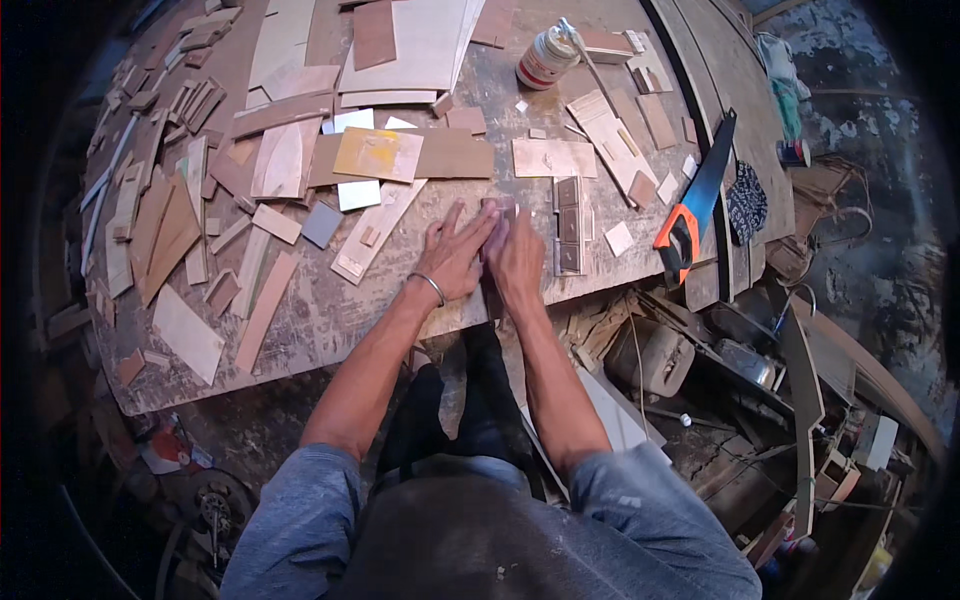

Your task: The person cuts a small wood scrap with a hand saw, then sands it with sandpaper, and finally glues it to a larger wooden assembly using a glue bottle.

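Observation:
Both my hands press on a small wooden piece (498, 206) at the near edge of the worktable (330, 310). My left hand (455, 255) lies flat with fingers spread, a metal bangle on its wrist, its fingertips touching the piece. My right hand (517, 258) rests beside it, fingers together over the same piece, which is mostly hidden. Just right of my hands lies a narrow wooden frame (569, 225) with small dark panels.
Several plywood offcuts and strips (190, 210) cover the table's left and back. A glue bottle (545, 57) stands at the back. A handsaw with an orange handle (692, 205) lies at the right edge. Tools and scrap clutter the floor (700, 360) to the right.

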`<move>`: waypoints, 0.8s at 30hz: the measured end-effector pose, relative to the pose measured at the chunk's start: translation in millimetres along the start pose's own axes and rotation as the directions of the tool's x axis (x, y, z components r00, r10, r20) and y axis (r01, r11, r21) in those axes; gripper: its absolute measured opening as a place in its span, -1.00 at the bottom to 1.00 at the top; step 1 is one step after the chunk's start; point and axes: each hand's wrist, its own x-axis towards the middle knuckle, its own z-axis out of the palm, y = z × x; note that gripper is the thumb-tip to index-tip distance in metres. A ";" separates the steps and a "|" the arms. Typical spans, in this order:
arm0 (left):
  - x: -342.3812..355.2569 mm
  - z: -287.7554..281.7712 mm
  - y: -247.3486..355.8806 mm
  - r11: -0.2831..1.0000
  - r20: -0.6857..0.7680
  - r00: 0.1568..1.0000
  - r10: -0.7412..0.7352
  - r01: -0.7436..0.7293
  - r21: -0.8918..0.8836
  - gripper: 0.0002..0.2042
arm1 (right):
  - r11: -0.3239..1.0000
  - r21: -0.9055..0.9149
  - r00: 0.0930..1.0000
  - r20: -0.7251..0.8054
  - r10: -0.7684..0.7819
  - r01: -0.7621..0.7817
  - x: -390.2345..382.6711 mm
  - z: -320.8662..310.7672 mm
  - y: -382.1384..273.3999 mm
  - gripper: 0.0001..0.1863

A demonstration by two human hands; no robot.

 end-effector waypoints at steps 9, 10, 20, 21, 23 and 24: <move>-5.3 1.9 1.9 0.999 0.029 0.999 -0.029 0.030 -0.039 -0.15 | 0.999 0.020 0.996 0.081 0.042 -0.044 -2.0 0.1 4.8 -0.67; -14.2 4.5 -1.0 0.997 0.032 0.999 -0.034 0.036 -0.075 -0.15 | 1.000 0.023 0.997 0.072 -0.014 0.012 -16.0 -2.4 -3.1 -0.72; 0.9 0.1 -1.0 1.000 -0.002 1.000 -0.014 0.014 -0.024 -0.17 | 0.993 0.102 0.999 0.001 0.051 -0.050 -10.4 2.2 -4.2 -0.77; 3.6 2.6 6.3 1.000 0.012 1.000 -0.003 0.003 0.021 -0.17 | 0.998 0.040 0.998 0.007 0.057 -0.057 10.5 3.0 4.3 -0.74; -9.7 5.0 0.9 1.000 0.021 1.000 -0.015 0.015 0.006 -0.16 | 0.996 0.046 0.993 0.095 0.066 -0.070 1.7 0.2 -2.8 -0.72; -9.8 1.7 -3.3 1.000 0.009 1.000 -0.015 0.015 -0.005 -0.16 | 0.997 0.058 0.995 0.091 0.047 -0.052 -8.6 0.7 -8.0 -0.72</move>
